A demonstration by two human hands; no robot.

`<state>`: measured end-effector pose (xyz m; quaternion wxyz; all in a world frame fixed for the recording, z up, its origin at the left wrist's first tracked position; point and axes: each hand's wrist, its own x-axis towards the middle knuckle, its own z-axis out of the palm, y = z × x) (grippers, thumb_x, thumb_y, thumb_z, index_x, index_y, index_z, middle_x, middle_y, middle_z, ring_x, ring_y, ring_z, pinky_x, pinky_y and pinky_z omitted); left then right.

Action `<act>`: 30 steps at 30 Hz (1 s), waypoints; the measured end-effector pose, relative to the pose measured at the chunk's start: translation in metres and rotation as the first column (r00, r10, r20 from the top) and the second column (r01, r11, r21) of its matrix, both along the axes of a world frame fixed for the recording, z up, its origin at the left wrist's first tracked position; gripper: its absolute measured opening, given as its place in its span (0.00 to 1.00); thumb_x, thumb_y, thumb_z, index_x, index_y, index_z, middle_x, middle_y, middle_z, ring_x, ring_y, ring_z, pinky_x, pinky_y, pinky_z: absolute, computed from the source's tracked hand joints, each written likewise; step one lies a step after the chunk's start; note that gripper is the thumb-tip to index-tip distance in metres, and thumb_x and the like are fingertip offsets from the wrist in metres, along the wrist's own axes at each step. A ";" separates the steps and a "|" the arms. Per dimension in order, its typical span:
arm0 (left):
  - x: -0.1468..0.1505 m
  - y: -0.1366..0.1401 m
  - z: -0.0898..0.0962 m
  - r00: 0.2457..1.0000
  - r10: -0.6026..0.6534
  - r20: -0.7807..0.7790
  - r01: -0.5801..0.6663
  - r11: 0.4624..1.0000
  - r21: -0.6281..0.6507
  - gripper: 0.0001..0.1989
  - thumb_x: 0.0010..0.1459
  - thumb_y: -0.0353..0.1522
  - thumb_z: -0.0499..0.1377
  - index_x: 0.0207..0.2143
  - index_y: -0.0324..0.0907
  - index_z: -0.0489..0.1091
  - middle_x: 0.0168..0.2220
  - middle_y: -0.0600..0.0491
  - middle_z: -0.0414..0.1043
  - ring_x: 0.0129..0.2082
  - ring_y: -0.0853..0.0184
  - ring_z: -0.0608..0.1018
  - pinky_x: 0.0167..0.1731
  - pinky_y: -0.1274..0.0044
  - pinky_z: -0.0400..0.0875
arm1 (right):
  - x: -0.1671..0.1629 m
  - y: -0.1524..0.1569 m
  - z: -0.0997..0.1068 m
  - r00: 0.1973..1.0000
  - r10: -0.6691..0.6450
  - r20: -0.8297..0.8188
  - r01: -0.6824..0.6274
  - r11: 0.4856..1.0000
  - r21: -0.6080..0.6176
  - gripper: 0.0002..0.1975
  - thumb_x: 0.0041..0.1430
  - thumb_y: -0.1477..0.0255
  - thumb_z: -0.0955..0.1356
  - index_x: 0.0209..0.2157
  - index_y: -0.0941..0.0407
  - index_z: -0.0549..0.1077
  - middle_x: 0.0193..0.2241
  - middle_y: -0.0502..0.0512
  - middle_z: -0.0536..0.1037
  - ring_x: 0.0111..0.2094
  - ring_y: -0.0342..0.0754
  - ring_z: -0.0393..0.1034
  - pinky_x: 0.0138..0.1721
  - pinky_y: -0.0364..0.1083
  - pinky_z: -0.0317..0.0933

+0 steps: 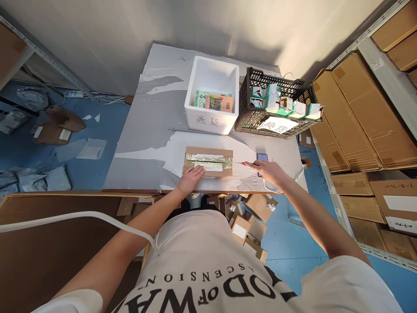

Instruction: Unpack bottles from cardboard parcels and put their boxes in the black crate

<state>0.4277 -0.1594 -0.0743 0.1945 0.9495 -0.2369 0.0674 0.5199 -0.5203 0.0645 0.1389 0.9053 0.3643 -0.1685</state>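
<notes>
Counter [130, 117] across mid-frame, covered in torn pale sheeting. Taped cardboard box [224, 153] near its front edge, just left of frame centre; left hand [192, 177] flat on the box's near left part, fingers gripping nothing. Right hand [263, 169] farther right, fingers closed around a slim tool [243, 163], beside a phone [262, 157]. Behind, white bin [211, 119] and black crate [249, 115]. Pale wall [110, 34] above, blue floor [286, 252] lower right, stacked cartons [358, 113] at right.

behind the table [146, 117], a pale wall [114, 48] catches warm light. blue floor [276, 248] shows either side of the table; shelving [374, 54] stands to its right, probably also left.
</notes>
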 end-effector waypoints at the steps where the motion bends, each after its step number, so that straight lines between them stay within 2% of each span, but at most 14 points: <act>1: 0.000 0.000 0.000 1.000 0.003 -0.002 -0.003 1.000 -0.008 0.19 0.63 0.26 0.46 0.53 0.41 0.68 0.55 0.46 0.70 0.58 0.61 0.69 0.56 0.65 0.62 | -0.002 -0.006 0.001 1.000 -0.023 0.008 0.023 1.000 0.020 0.43 0.53 0.87 0.59 0.65 0.38 0.47 0.42 0.54 0.74 0.35 0.47 0.69 0.24 0.41 0.51; 6: -0.002 -0.004 0.008 0.999 0.015 -0.034 -0.016 0.999 -0.031 0.20 0.63 0.27 0.45 0.54 0.40 0.68 0.56 0.44 0.69 0.59 0.60 0.68 0.56 0.63 0.61 | -0.012 -0.026 -0.008 0.979 -0.203 -0.016 0.203 0.966 0.158 0.40 0.54 0.85 0.59 0.66 0.43 0.49 0.46 0.55 0.73 0.37 0.47 0.69 0.23 0.40 0.52; 8: -0.004 -0.006 0.015 0.998 0.026 -0.057 -0.028 0.999 -0.035 0.20 0.64 0.28 0.45 0.54 0.40 0.68 0.56 0.44 0.68 0.59 0.59 0.68 0.56 0.63 0.61 | -0.019 -0.023 -0.022 0.953 -0.294 -0.078 0.304 0.912 0.277 0.34 0.58 0.81 0.59 0.65 0.47 0.52 0.46 0.57 0.73 0.35 0.46 0.69 0.24 0.40 0.54; 9: -0.005 -0.006 0.019 0.997 0.031 -0.070 -0.034 0.999 -0.037 0.20 0.64 0.30 0.45 0.55 0.40 0.67 0.56 0.44 0.68 0.59 0.59 0.68 0.56 0.63 0.61 | -0.022 -0.020 -0.031 0.928 -0.345 -0.140 0.372 0.854 0.363 0.31 0.60 0.78 0.58 0.65 0.48 0.53 0.45 0.57 0.74 0.34 0.46 0.69 0.25 0.40 0.56; 10: -0.005 -0.006 0.024 0.996 0.036 -0.082 -0.039 0.998 -0.039 0.20 0.64 0.31 0.45 0.55 0.40 0.67 0.57 0.44 0.68 0.59 0.59 0.68 0.56 0.64 0.61 | -0.027 -0.015 -0.040 0.889 -0.397 -0.230 0.458 0.766 0.450 0.29 0.63 0.75 0.57 0.65 0.50 0.54 0.43 0.58 0.74 0.33 0.45 0.69 0.25 0.40 0.58; 12: -0.002 -0.005 0.034 0.994 0.038 -0.100 -0.041 0.999 -0.030 0.22 0.64 0.37 0.48 0.57 0.40 0.65 0.58 0.42 0.65 0.59 0.58 0.67 0.56 0.64 0.60 | -0.037 -0.001 -0.059 0.750 -0.463 -0.472 0.661 0.520 0.542 0.27 0.65 0.68 0.56 0.65 0.52 0.53 0.37 0.57 0.75 0.28 0.44 0.68 0.24 0.41 0.61; 14: 0.005 -0.001 0.042 0.993 0.056 -0.103 -0.057 0.998 -0.002 0.30 0.60 0.45 0.53 0.60 0.38 0.61 0.62 0.40 0.59 0.62 0.55 0.63 0.59 0.62 0.56 | -0.047 0.013 -0.075 0.572 -0.446 -0.688 0.819 0.267 0.508 0.30 0.64 0.62 0.57 0.66 0.53 0.51 0.32 0.54 0.74 0.24 0.42 0.66 0.21 0.41 0.61; 15: 0.011 0.001 0.046 0.992 0.075 -0.104 -0.074 0.997 0.021 0.37 0.55 0.49 0.56 0.61 0.38 0.59 0.64 0.38 0.55 0.64 0.52 0.59 0.60 0.60 0.52 | -0.052 0.020 -0.081 0.499 -0.417 -0.760 0.864 0.164 0.477 0.32 0.63 0.60 0.59 0.66 0.53 0.51 0.31 0.53 0.73 0.23 0.42 0.65 0.19 0.40 0.60; 16: 0.018 0.004 0.049 0.989 0.100 -0.109 -0.095 0.994 0.049 0.45 0.49 0.53 0.59 0.63 0.37 0.56 0.65 0.36 0.50 0.65 0.48 0.54 0.61 0.58 0.47 | -0.056 0.026 -0.087 0.447 -0.381 -0.810 0.888 0.082 0.452 0.34 0.61 0.58 0.61 0.66 0.52 0.52 0.31 0.53 0.72 0.23 0.41 0.65 0.18 0.40 0.60; 18: 0.033 0.008 0.054 0.977 0.155 -0.143 -0.139 0.983 0.119 0.59 0.37 0.57 0.64 0.65 0.36 0.49 0.67 0.34 0.39 0.66 0.41 0.45 0.61 0.51 0.38 | -0.062 0.036 -0.094 0.396 -0.306 -0.866 0.904 -0.036 0.426 0.37 0.57 0.57 0.64 0.65 0.51 0.52 0.33 0.52 0.72 0.22 0.39 0.64 0.18 0.40 0.60; 21: 0.051 0.011 0.057 0.950 0.195 -0.242 -0.144 0.967 0.212 0.66 0.31 0.59 0.64 0.67 0.37 0.43 0.68 0.33 0.33 0.66 0.36 0.38 0.57 0.44 0.33 | -0.066 0.043 -0.100 0.363 -0.217 -0.906 0.911 -0.119 0.394 0.38 0.55 0.56 0.66 0.65 0.49 0.53 0.35 0.52 0.71 0.22 0.38 0.64 0.17 0.39 0.60; 25: 0.058 0.012 0.055 0.931 0.184 -0.315 -0.122 0.971 0.206 0.63 0.34 0.60 0.63 0.67 0.38 0.44 0.68 0.35 0.34 0.66 0.38 0.38 0.57 0.45 0.41 | -0.066 0.045 -0.104 0.334 -0.164 -0.928 0.916 -0.175 0.361 0.38 0.54 0.56 0.67 0.65 0.47 0.53 0.36 0.52 0.72 0.23 0.38 0.64 0.18 0.39 0.61; 27: 0.058 0.013 0.052 0.939 0.162 -0.305 -0.117 0.980 0.161 0.63 0.34 0.60 0.63 0.66 0.37 0.46 0.68 0.34 0.35 0.66 0.39 0.39 0.58 0.47 0.46 | -0.064 0.045 -0.104 0.329 -0.159 -0.931 0.919 -0.172 0.354 0.38 0.55 0.56 0.67 0.65 0.48 0.53 0.36 0.52 0.72 0.22 0.37 0.64 0.17 0.39 0.60; 30: 0.059 0.014 0.045 0.960 0.125 -0.250 -0.109 0.991 0.078 0.63 0.32 0.59 0.64 0.65 0.34 0.50 0.67 0.32 0.41 0.66 0.38 0.40 0.59 0.51 0.47 | -0.060 0.042 -0.103 0.314 -0.157 -0.936 0.933 -0.134 0.335 0.38 0.54 0.57 0.67 0.65 0.49 0.54 0.33 0.51 0.72 0.20 0.37 0.63 0.14 0.38 0.57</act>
